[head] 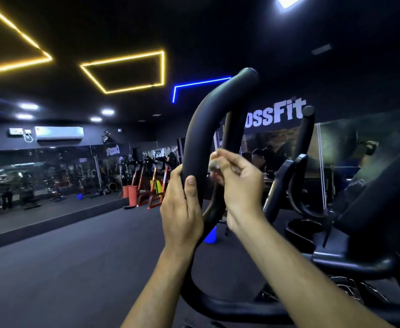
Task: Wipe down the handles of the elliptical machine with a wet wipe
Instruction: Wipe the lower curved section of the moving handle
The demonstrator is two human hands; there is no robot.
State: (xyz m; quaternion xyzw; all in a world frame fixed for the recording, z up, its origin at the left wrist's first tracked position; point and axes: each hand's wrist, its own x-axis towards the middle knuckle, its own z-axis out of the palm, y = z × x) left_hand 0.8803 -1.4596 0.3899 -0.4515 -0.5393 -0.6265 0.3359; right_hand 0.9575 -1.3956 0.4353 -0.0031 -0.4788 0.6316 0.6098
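Dark gym floor point(76, 256) stretches away under a black ceiling lit by yellow light strips point(128, 72) and a blue strip point(194, 86), with a mirrored wall point(52, 171) on the left, orange racks point(147, 185) behind, and white "CrossFit" lettering point(274, 113) on the far wall. From the head camera, the near curved black handle point(203, 129) of the elliptical machine rises in the middle of the view, and a second upright handle point(305, 129) stands further right beside the dark console frame point(364, 209). The left hand point(182, 209) grips the near handle low on its curve, thumb laid along the front. The right hand point(239, 183) is just to the right of that handle, fingers curled and pinching a small crumpled wet wipe point(214, 162), which is blurred; whether the wipe touches the handle cannot be told
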